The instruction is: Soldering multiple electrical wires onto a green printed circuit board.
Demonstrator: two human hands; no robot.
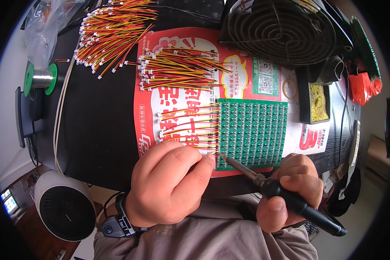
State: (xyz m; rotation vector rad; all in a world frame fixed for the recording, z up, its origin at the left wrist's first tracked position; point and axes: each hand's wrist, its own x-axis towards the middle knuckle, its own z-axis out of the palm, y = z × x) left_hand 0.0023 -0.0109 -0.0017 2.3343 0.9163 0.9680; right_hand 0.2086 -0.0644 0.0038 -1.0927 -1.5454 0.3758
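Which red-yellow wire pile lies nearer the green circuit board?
The smaller pile, on the red-white paper sheet; the larger pile lies farther off, on the black table.

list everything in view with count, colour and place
Flat rectangular circuit-board panel: one, green, centre
Thin wire leads: many, red-yellow-black with white connectors, upper left and along the panel's left edge
Pen-shaped soldering iron: one, black with metal shaft, lower right
Printed sheet: one, red and white, under the panel
Flanged spool: one, green with silver wire, left
Round-grilled fan: one, black, top right
Sponge: one, yellow, right
Plastic bag: one, clear, top left
Round appliance: one, white and black, lower left
Table: one, black, under the sheet
Left hand: one, bare, pinching a lead
Right hand: one, bare, gripping the iron
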